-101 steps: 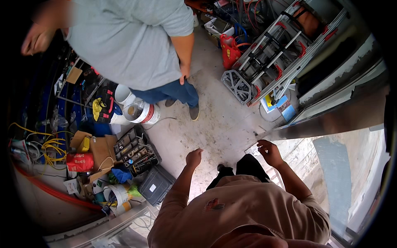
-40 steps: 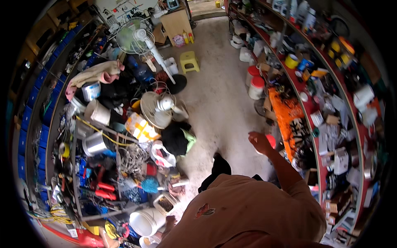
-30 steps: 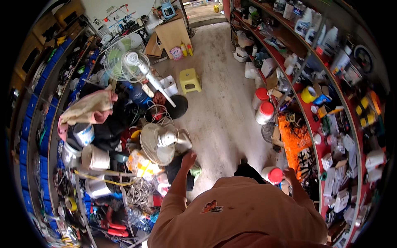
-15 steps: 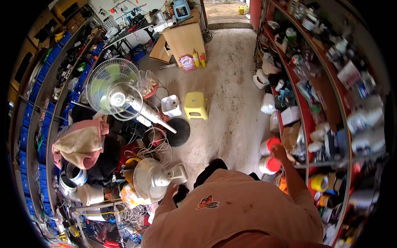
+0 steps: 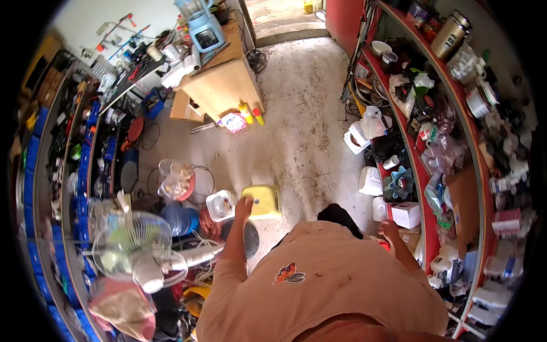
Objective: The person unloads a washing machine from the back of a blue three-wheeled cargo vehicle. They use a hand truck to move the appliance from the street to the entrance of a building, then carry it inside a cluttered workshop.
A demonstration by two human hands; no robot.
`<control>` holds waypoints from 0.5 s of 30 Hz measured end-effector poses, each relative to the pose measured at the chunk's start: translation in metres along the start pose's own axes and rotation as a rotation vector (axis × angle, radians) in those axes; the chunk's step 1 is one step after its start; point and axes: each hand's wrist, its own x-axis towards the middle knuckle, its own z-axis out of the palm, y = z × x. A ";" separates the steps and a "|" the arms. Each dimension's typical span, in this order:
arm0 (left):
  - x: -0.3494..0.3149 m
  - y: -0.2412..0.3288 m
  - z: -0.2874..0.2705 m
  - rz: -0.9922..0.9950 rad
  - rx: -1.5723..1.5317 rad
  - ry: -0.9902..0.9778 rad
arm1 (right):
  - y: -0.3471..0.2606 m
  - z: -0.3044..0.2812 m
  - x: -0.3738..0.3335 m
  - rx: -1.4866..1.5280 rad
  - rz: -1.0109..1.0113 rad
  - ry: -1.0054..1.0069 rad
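Note:
My left hand (image 5: pixel 244 206) hangs at the near left edge of a yellow plastic stool (image 5: pixel 266 200), overlapping it in view; whether they touch I cannot tell. Nothing shows in that hand, and its fingers look loosely apart. By the right-hand shelves is my right hand (image 5: pixel 389 229), also seemingly empty with slack fingers, close to a white box (image 5: pixel 406 214). Part of a red lid (image 5: pixel 384 245) shows just below it. Left of the stool stands a white bucket (image 5: pixel 221 205) with clear plastic inside. A dark round object (image 5: pixel 250 238) is partly behind my left forearm.
A pedestal fan (image 5: pixel 132 242) leans among cables at the lower left. Crowded red shelves (image 5: pixel 424 219) line the right; racks with blue bins (image 5: pixel 34 151) line the left. Ahead are a wooden desk (image 5: pixel 219 85), yellow bottles (image 5: pixel 245 112) and a doorway sill (image 5: pixel 290 35).
I have moved forward: stool, bucket and desk are closer, while the fan has slid toward the lower left. My left hand has swung forward from beside a second fan; my right hand appears slightly lower.

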 end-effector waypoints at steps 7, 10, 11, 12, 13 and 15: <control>0.444 0.322 -0.039 0.242 -0.161 0.040 | -0.195 0.033 0.206 -0.800 -0.103 0.371; 0.520 0.289 -0.011 0.109 -0.027 -0.032 | -0.296 0.043 0.420 -1.242 -0.467 0.231; 0.539 0.274 -0.001 -0.003 0.067 -0.067 | -0.333 0.056 0.492 -1.389 -0.603 0.253; 0.557 0.250 0.003 -0.064 0.112 -0.205 | -0.391 0.085 0.571 -1.708 -0.765 0.053; 0.548 0.215 0.005 -0.132 0.119 -0.265 | -0.449 0.130 0.622 -1.672 -0.875 0.030; 0.548 0.176 -0.008 -0.446 0.185 -0.405 | -0.618 0.286 0.679 -0.805 -0.535 -0.009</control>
